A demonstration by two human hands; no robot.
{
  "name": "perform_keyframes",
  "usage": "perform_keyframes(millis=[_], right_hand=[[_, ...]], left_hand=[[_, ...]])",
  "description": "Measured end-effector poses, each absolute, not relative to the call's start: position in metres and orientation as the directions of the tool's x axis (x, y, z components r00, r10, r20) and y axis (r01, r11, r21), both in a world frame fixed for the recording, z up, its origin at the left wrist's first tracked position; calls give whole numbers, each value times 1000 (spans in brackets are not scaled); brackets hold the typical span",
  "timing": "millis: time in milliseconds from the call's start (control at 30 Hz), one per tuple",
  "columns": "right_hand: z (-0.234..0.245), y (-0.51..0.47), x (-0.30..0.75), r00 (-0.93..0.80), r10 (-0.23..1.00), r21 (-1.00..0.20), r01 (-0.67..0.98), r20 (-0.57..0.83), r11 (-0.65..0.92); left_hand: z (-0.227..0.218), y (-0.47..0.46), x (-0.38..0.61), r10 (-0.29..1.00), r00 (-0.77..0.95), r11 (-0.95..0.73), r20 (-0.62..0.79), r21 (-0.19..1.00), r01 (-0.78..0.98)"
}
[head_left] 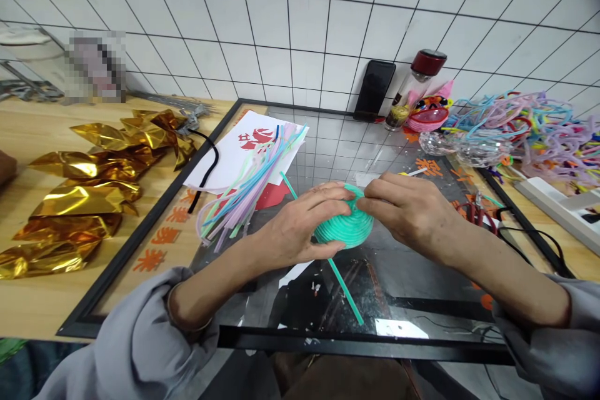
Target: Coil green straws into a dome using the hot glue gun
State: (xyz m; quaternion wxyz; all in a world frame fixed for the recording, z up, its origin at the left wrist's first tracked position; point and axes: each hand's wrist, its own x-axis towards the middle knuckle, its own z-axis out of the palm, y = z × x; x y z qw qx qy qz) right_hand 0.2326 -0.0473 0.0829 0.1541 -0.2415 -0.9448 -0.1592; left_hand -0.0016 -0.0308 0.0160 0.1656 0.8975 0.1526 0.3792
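Note:
A mint-green coiled piece (347, 231), wound in tight ridged rings into a dome or bowl shape, is held above the glass panel. My left hand (300, 222) is wrapped round its left side, thumb underneath and fingers on top. My right hand (407, 206) is closed in a pinch at its upper right edge; what the fingertips hold there is mostly hidden. On the glass below lies a green pipe cleaner (345, 292), slanting down to the right. A bundle of pastel pipe cleaners (253, 178) rests left of my hands, partly on a white paper sheet (220, 156) with a red print.
Gold foil pieces (89, 197) cover the table's left. A phone (375, 89) leans on the tiled wall beside a red-capped bottle (415, 87) and a pink decorated figure (429, 114). Tangled pipe cleaners (539, 131) pile up at right. A black frame (365, 347) borders the glass.

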Motion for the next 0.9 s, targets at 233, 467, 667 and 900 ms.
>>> perform_keyframes(millis=[233, 467, 667, 900], right_hand=[[87, -47, 231, -853, 364, 289, 481, 375, 828], [84, -44, 233, -843, 404, 248, 501, 354, 829], [73, -41, 239, -687, 554, -40, 610, 470, 791], [69, -51, 243, -609, 618, -244, 585, 497, 773]], left_hand=[[17, -30, -3, 410, 688, -897, 599, 401, 185], [16, -30, -3, 390, 693, -909, 606, 372, 186], [16, -30, -4, 392, 688, -907, 611, 382, 177], [16, -29, -6, 424, 689, -892, 588, 405, 204]])
